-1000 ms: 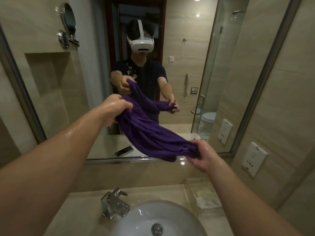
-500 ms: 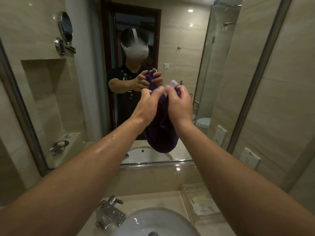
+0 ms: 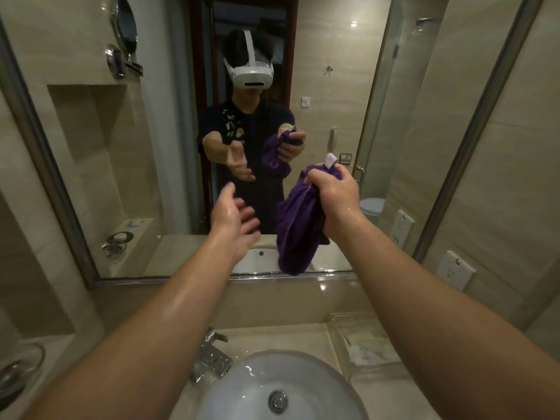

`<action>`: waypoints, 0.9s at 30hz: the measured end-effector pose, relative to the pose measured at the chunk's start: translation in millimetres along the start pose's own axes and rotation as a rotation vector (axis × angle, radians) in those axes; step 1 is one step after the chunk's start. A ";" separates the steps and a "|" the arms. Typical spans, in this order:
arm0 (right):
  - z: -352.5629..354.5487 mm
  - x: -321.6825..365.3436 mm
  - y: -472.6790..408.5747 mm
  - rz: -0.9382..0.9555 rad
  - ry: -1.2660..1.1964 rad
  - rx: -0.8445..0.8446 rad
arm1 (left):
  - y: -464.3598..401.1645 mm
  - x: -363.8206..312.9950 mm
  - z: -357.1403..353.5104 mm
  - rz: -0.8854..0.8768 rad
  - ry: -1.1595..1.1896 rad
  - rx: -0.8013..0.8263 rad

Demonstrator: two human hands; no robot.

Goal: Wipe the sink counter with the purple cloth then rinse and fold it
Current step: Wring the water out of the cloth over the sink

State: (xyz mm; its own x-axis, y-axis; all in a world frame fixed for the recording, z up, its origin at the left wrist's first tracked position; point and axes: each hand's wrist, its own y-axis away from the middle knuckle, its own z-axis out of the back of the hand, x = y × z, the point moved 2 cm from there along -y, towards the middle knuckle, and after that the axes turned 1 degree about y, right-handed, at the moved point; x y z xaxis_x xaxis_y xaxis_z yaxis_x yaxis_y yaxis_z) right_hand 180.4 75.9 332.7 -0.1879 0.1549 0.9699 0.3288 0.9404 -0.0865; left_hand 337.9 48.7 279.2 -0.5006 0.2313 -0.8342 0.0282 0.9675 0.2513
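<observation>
Purple cloth [image 3: 298,225] | gripped in right hand [image 3: 331,197] | left hand [image 3: 235,221] empty

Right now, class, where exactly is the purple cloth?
In the head view, the purple cloth hangs bunched in the right hand, right of centre, above the sink basin and in front of the mirror.
</observation>
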 end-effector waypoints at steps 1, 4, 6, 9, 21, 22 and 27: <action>0.5 0.7 -0.4 0.025 -0.021 0.068 | -0.3 20.8 5.9 0.182 0.006 0.081; -1.9 -2.1 -1.3 0.095 0.080 0.461 | 14.4 68.9 5.8 0.484 0.170 0.434; -1.9 -8.1 -0.7 0.061 0.193 0.698 | 26.7 85.6 -2.3 0.501 0.280 0.557; 4.8 -15.7 -5.3 -0.091 0.183 0.928 | 33.7 110.3 -4.9 0.556 0.395 0.619; 24.3 -18.5 -20.4 -0.086 0.287 1.006 | 30.9 132.8 -32.2 0.482 0.692 0.586; 27.1 -17.8 -23.8 -0.066 0.270 0.973 | 28.9 128.7 -39.5 0.444 0.691 0.512; 53.0 -28.8 -39.4 0.114 0.189 0.622 | 12.1 103.4 -61.9 0.358 0.496 0.197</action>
State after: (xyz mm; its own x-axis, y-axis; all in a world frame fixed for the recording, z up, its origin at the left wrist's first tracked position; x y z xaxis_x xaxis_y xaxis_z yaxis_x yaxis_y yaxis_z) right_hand 123.8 50.4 296.2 0.0010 0.2610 0.9653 -0.2699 0.9296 -0.2511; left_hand 232.9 78.0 226.4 -0.7702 0.5143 -0.3772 0.4024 0.8507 0.3382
